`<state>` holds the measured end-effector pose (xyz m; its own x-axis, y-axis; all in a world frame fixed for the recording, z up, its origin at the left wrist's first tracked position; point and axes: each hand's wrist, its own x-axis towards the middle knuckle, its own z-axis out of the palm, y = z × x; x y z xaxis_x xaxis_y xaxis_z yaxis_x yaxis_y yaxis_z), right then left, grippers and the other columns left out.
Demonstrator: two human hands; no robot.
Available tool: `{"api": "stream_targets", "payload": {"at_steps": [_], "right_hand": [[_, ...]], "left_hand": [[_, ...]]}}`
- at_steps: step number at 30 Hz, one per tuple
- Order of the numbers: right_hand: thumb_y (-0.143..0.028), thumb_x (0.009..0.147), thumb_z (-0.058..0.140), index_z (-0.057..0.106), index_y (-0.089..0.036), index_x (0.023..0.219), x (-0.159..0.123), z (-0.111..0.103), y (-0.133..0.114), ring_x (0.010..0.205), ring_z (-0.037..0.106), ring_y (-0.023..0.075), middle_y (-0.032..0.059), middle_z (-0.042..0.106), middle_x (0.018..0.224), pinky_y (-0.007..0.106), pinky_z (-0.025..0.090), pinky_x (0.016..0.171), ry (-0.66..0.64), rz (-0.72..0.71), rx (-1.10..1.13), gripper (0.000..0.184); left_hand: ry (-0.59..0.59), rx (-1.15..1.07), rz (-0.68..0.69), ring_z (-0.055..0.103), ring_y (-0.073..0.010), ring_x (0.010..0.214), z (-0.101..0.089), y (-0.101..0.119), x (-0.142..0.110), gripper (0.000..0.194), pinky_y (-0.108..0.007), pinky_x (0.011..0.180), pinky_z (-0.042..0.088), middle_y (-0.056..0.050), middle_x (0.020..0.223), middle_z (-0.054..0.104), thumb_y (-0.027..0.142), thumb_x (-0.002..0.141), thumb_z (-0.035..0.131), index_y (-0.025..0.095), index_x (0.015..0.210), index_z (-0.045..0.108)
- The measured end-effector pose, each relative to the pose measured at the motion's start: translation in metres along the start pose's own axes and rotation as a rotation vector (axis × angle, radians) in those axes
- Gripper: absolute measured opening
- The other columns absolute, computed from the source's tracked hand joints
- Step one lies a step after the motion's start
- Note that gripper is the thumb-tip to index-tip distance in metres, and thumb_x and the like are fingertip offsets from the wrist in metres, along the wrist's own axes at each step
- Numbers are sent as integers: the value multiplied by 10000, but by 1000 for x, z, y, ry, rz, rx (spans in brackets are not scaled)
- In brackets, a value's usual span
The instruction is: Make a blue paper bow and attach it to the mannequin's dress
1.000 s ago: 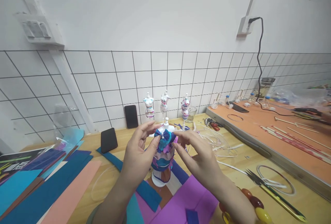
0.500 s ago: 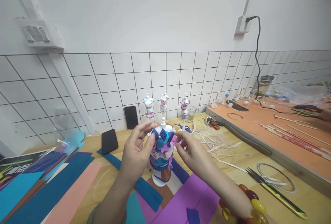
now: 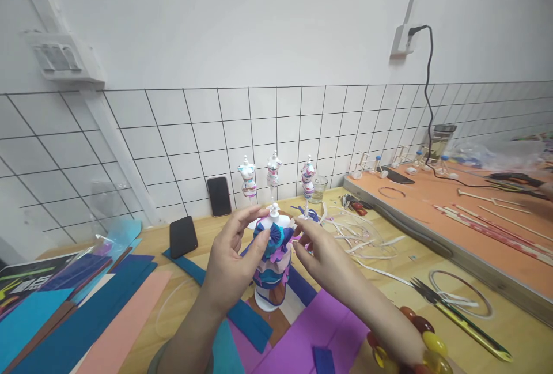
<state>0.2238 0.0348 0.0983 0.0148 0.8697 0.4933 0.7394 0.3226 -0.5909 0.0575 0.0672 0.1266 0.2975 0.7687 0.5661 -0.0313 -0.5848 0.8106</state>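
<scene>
A small white mannequin (image 3: 271, 259) stands on the wooden table, dressed in blue, pink and purple paper with a blue fan-shaped bow at the chest. My left hand (image 3: 231, 261) grips it at the left side, thumb and fingers pressing on the bow. To its right, my right hand (image 3: 325, 256) has its fingertips pinched close by the dress's shoulder; what they hold is too small to make out. A beaded bracelet (image 3: 412, 339) is on my right wrist.
Three dressed mannequins (image 3: 273, 175) stand by the tiled wall, beside two black phones (image 3: 219, 195). Coloured paper sheets (image 3: 86, 310) lie at left, purple paper (image 3: 311, 333) in front. Scissors (image 3: 458, 319), white strips and rings lie at right. An orange-topped bench (image 3: 453, 212) is at far right.
My right hand has drawn slightly back from the bow. My left hand keeps its hold on the mannequin, which tilted a little.
</scene>
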Motion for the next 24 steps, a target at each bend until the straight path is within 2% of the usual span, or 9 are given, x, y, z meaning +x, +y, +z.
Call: {"api": "stream_targets", "payload": {"at_steps": [4,7,9,11,14,16,18,24], "right_hand": [[-53,785,440,525,-191,956,-1,-1,-6,696,560,155,35,571,841,292,466,613,-43,-17,34,236],[-60,797,442,512,-200,1013,-2,-4,-8,720,557,163,39,571,872,309,466,636,-52,-7,54,266],[-59,807,440,474,-206,1112,-3,-7,-10,755,552,168,48,567,914,327,463,675,15,-21,76,340],[-59,821,435,462,-200,1145,-5,-11,-15,795,540,172,59,552,943,338,452,712,153,-75,95,354],[-70,831,458,497,-192,1115,-9,-15,-24,846,516,176,68,522,965,334,440,737,289,-251,111,311],[-76,828,487,510,-199,1116,-13,-16,-29,848,505,178,63,508,937,328,442,719,269,-369,80,314],[-74,827,499,521,-202,1123,-15,-15,-32,817,496,178,56,497,891,325,440,681,237,-425,19,323],[-92,841,507,569,-169,1079,-17,-15,-33,730,476,159,48,495,808,308,418,607,248,-444,-66,258]], "left_hand": [[-40,46,10,515,-199,1086,0,-4,-1,242,-336,947,413,-50,1101,597,198,812,536,218,1051,561],[-34,40,-1,528,-206,1065,-1,-5,-1,236,-337,928,428,-53,1086,605,209,808,543,213,1042,570],[-35,15,-15,534,-202,1056,-1,-5,-1,229,-329,923,431,-48,1077,610,211,807,545,217,1034,575],[-38,-14,-28,538,-197,1050,0,-4,-1,221,-322,916,435,-43,1067,615,211,809,544,222,1028,577],[-45,-38,-36,540,-196,1045,2,-2,-1,220,-320,911,439,-42,1054,616,206,807,549,223,1024,578],[-52,-38,-33,541,-194,1042,3,0,-2,223,-319,915,436,-39,1046,615,201,804,554,225,1025,577],[-60,-31,-32,540,-186,1041,5,2,-4,225,-308,920,432,-27,1044,614,196,801,559,236,1022,577],[-106,-64,-82,529,-153,1059,8,7,-7,229,-252,906,443,8,1076,608,200,814,544,275,1029,565]]}}
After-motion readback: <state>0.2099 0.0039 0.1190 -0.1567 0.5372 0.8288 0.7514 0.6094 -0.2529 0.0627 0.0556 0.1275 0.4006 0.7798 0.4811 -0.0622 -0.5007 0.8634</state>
